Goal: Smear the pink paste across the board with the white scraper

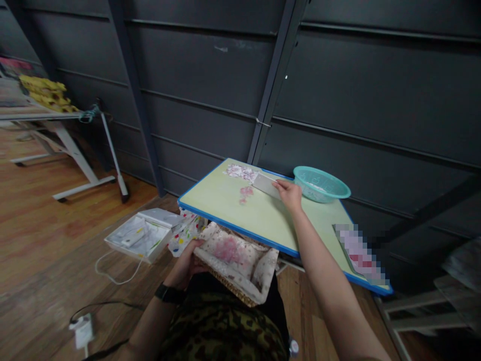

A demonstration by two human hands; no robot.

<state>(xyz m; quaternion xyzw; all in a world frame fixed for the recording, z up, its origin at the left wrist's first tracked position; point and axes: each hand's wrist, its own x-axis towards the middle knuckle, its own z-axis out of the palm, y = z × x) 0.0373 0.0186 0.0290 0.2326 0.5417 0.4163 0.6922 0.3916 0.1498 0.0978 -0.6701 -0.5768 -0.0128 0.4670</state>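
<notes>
My right hand (289, 194) grips the right end of a flat, pale rectangular plate (266, 185), which stands on edge on the yellow-green table (210, 190). At the plate's far left end lies a heap of small white and pinkish bits (240, 172); a smaller pink patch of bits (246, 191) is in front of it. With its fingers round the left rim, my left hand (191, 260) holds a cloth-lined wicker basket (240, 291) over my lap, below the table's front edge. Pink bits (228, 249) lie inside the basket.
A turquoise plastic basket (340, 189) sits at the table's back right, and a blurred-out flat item (358, 253) lies at the right end. On the floor at left are an open white box (139, 233) and a power plug (81, 332) with cords. A dark panelled wall (203, 75) stands behind.
</notes>
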